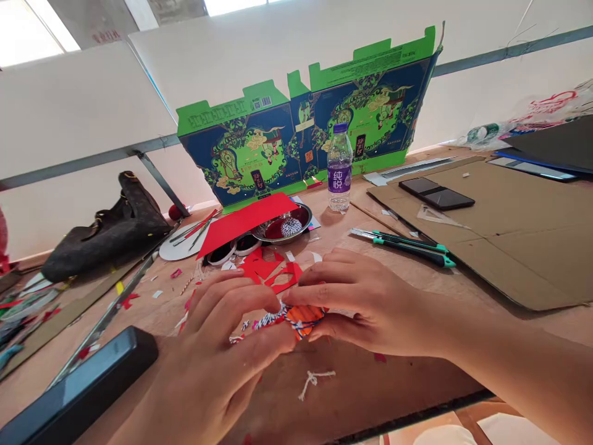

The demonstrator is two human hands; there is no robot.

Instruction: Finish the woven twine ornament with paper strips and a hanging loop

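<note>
Both hands meet over the table around a small colourful craft piece (304,316), orange with dark blue lines and a blue-and-white patterned part at its left. My right hand (365,303) pinches its right side between thumb and fingers. My left hand (236,334) is closed at its left side, thumb and fingertips against the piece. The fingers cover part of it, so its full shape is hidden. Red paper scraps (273,270) lie just beyond the fingertips. Nearer the table edge is a short knotted white string (315,382).
Behind the hands, a red sheet (250,219) overlaps a metal bowl (303,230) holding a patterned ball. A water bottle (340,173) stands before an unfolded green-and-blue box (301,123). Utility knives (407,246) and cardboard (523,241) lie right; a black object (88,383) lies left.
</note>
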